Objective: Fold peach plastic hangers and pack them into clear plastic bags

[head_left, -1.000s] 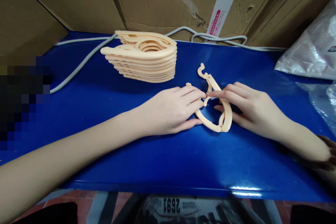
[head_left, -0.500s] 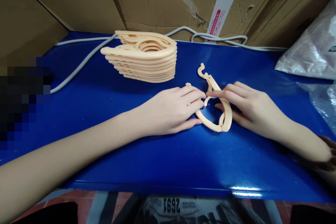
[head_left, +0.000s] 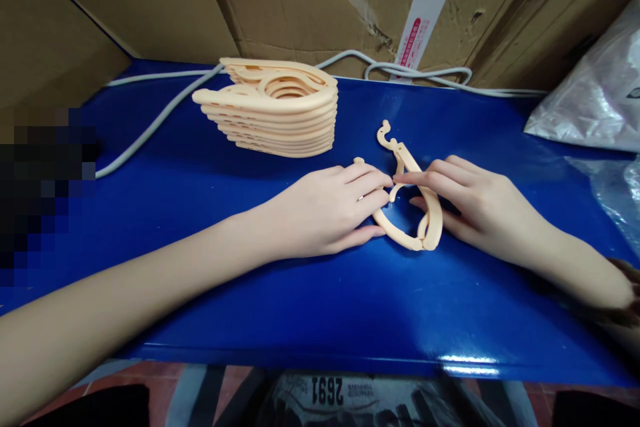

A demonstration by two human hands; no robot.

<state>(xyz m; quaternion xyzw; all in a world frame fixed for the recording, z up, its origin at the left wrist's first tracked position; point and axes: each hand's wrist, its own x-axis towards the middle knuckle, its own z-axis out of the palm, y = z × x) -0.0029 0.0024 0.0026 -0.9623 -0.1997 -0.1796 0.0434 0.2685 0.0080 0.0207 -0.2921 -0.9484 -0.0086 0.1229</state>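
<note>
A cream plastic folding hanger (head_left: 434, 223) lies on the blue tabletop, partly unfolded, its small hook pointing to the far side. My left hand (head_left: 340, 207) rests over the hanger's left arm with its fingers closed on it; most of that arm is hidden underneath. On the other side my right hand (head_left: 475, 203) grips the right arm, index fingertip at the middle near the left fingertips, thumb partly behind the arm. Beyond my left hand stands a neat stack of folded hangers (head_left: 285, 113) in the same cream plastic.
Behind the blue tabletop (head_left: 320, 307) rise cardboard boxes (head_left: 290, 0). A white cable (head_left: 155, 123) runs along the back and down the left side. Clear plastic bags (head_left: 590, 93) lie at the right. Dark pixelated blocks cover the left edge.
</note>
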